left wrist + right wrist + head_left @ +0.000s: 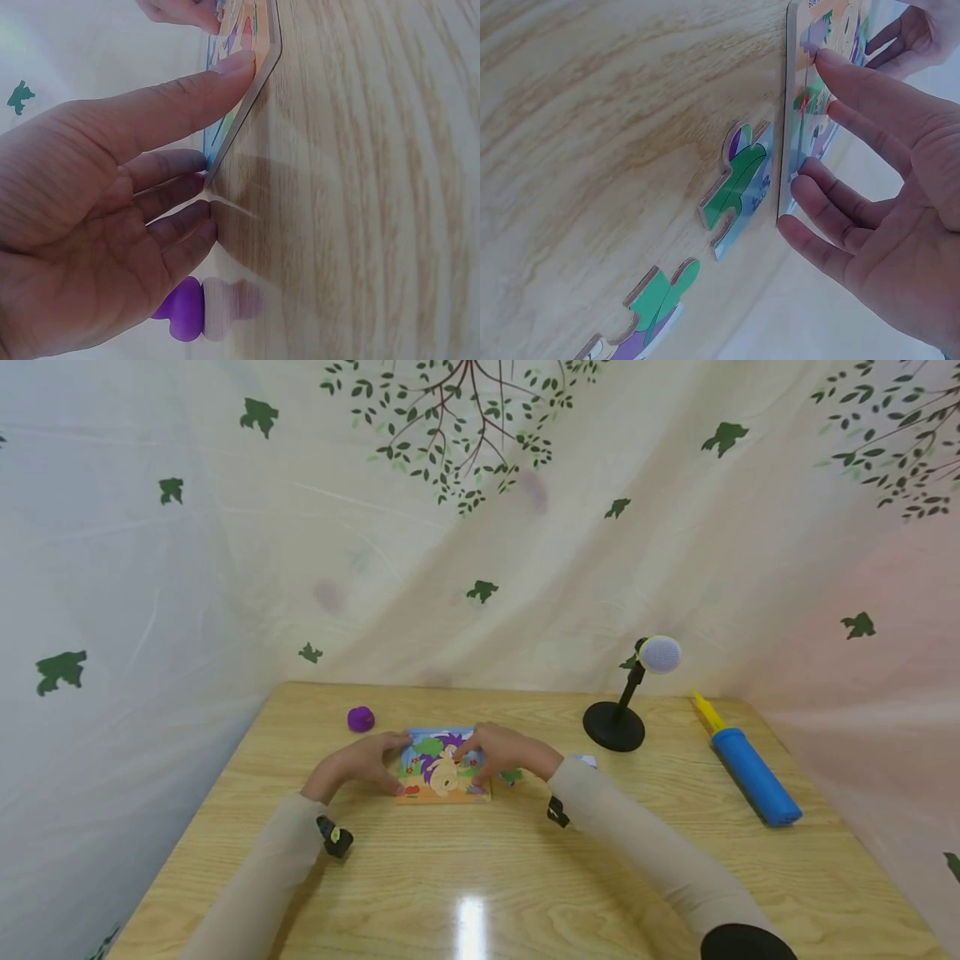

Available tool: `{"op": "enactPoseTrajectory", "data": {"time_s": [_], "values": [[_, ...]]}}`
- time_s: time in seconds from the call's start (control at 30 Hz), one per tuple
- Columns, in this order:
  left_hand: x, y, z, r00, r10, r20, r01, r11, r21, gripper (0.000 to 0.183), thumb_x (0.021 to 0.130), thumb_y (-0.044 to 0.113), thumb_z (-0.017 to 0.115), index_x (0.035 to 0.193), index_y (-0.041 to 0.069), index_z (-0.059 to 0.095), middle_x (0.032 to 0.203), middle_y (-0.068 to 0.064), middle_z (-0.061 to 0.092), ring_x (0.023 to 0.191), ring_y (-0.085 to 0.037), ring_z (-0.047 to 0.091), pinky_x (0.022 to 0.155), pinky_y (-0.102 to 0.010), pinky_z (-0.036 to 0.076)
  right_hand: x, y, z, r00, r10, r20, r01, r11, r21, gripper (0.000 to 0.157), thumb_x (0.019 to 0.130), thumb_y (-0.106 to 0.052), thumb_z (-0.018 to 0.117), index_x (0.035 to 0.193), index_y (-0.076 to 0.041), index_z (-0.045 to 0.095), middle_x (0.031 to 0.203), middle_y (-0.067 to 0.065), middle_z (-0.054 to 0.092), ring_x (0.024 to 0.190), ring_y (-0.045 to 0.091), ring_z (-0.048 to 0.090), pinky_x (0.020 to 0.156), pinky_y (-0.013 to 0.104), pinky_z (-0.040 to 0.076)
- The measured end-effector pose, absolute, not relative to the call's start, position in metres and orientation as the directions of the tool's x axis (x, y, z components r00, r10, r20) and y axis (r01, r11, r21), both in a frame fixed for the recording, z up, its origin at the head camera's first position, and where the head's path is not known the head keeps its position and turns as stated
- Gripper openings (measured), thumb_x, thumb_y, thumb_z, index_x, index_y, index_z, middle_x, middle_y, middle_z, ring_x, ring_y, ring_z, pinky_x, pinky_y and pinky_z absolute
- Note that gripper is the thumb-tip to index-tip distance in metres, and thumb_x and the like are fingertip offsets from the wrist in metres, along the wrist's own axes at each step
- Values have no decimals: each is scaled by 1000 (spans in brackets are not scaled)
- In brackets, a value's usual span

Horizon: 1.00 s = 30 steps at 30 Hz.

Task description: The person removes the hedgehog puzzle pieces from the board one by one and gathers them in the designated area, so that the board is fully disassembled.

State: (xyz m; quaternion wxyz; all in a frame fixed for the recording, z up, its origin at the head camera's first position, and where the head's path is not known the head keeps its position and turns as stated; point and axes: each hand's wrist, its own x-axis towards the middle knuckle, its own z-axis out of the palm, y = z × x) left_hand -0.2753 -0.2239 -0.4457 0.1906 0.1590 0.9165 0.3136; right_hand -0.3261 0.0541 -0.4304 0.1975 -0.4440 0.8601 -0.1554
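A jigsaw puzzle board (442, 783) with a purple-haired cartoon figure lies flat on the table. At its left side is my left hand (362, 762), the thumb resting on the near corner and fingers touching the far edge. My right hand (512, 750) reaches over the right side; its thumb and index finger press on the picture, while other fingertips touch the board's edge in the right wrist view. Beside that edge lies a green and blue puzzle piece (739, 187). A second loose piece, green and purple (656, 300), lies farther right, partly cut off.
A purple rounded object (361, 719) sits behind the board to the left. Back right stands a microphone-like object (660, 655) on a black round base. A blue pump (756, 777) with a yellow nozzle lies along the right side. Printed cloth hangs behind the table.
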Motion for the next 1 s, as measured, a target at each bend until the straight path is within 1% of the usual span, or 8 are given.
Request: {"op": "enactPoseTrajectory", "data": {"time_s": [0.1,0.27,0.43,0.5,0.6,0.7,0.8,1.0], "values": [[-275,-224,-446,-875,418,-243,184,753,632,97,77,21,89,157,5,36,167,-22,22,154,-47,18,125,-64,18,-326,54,-429,-530,-822,-207,-696,561,-448,48,84,-12,84,130,-8,70,51,-7,31,50,8,25,51,19,28],[-276,-225,-445,-877,418,-239,185,751,634,97,77,20,88,157,7,36,168,-21,20,155,-46,17,125,-64,17,-327,52,-428,-535,-819,-206,-716,569,-403,49,84,-14,84,131,-10,70,57,-4,39,55,7,32,54,18,31],[-277,-225,-446,-874,425,-235,194,749,634,97,76,19,89,157,6,37,168,-22,21,154,-47,17,125,-65,18,-326,53,-429,-530,-823,-202,-721,563,-403,50,82,-17,86,130,-10,71,59,-2,37,57,7,32,55,18,31],[-277,-225,-446,-873,425,-238,192,750,633,97,75,19,89,157,6,37,167,-22,21,154,-48,18,124,-65,18,-325,53,-429,-529,-825,-199,-724,561,-401,50,82,-18,86,129,-10,71,61,-1,40,59,8,32,57,19,31],[-277,-224,-445,-871,426,-243,191,751,632,98,75,19,89,157,5,37,167,-22,21,154,-47,18,125,-64,18,-323,54,-428,-540,-818,-198,-724,572,-386,50,82,-19,86,129,-12,71,72,6,52,68,10,34,61,21,32],[-277,-223,-444,-869,430,-245,193,750,632,98,75,19,89,157,5,36,168,-22,21,154,-47,18,125,-63,18,-321,54,-427,-564,-801,-202,-719,597,-357,50,82,-22,86,130,-15,71,89,11,59,77,12,35,65,23,32],[-277,-223,-444,-869,427,-249,185,747,638,98,75,18,89,157,5,36,168,-21,20,154,-47,18,125,-63,17,-318,55,-428,-589,-781,-206,-713,623,-322,52,83,-25,86,132,-19,70,100,11,59,83,13,37,67,24,34],[-277,-224,-444,-872,419,-254,175,751,637,97,75,17,89,156,5,38,168,-21,22,154,-47,18,125,-64,18,-313,55,-430,-635,-751,-182,-699,659,-277,54,82,-30,86,133,-24,69,108,6,56,88,13,41,68,24,38]]}}
